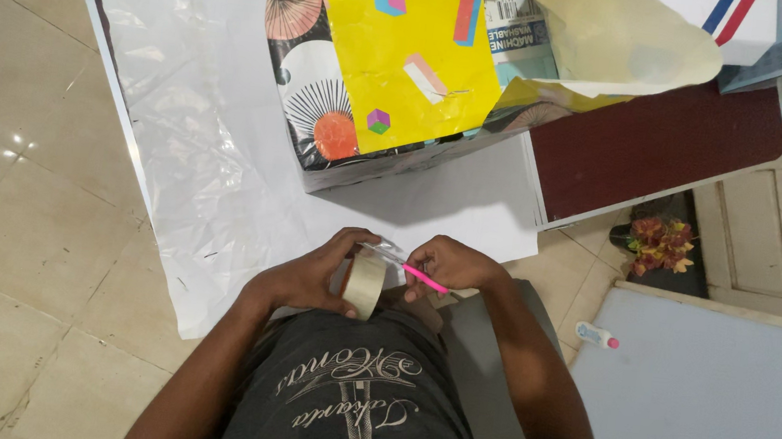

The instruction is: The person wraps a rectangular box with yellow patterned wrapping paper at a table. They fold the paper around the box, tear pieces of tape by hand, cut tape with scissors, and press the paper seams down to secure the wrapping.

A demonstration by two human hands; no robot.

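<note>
You stand on a beige tiled floor (pixel 11 238), over a white plastic sheet (pixel 206 132). The round roll of clear tape (pixel 365 283) sits near your waist; your left hand (pixel 307 278) curls its fingers around it to keep it steady. Your right hand (pixel 449 264) pinches a pink cutter (pixel 424 277) at the tape's loose end. Beyond them, the box in colourful wrapping paper (pixel 388 64) lies half covered.

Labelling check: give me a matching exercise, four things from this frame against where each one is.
Things:
1. clear tape roll
2. pink-handled cutter
3. partly wrapped cardboard box
4. small white bottle with pink cap

Places:
A. on the white plastic sheet
B. in the left hand
C. on the floor by the pale board
D. in the right hand

Pairs: 1-B, 2-D, 3-A, 4-C
</note>
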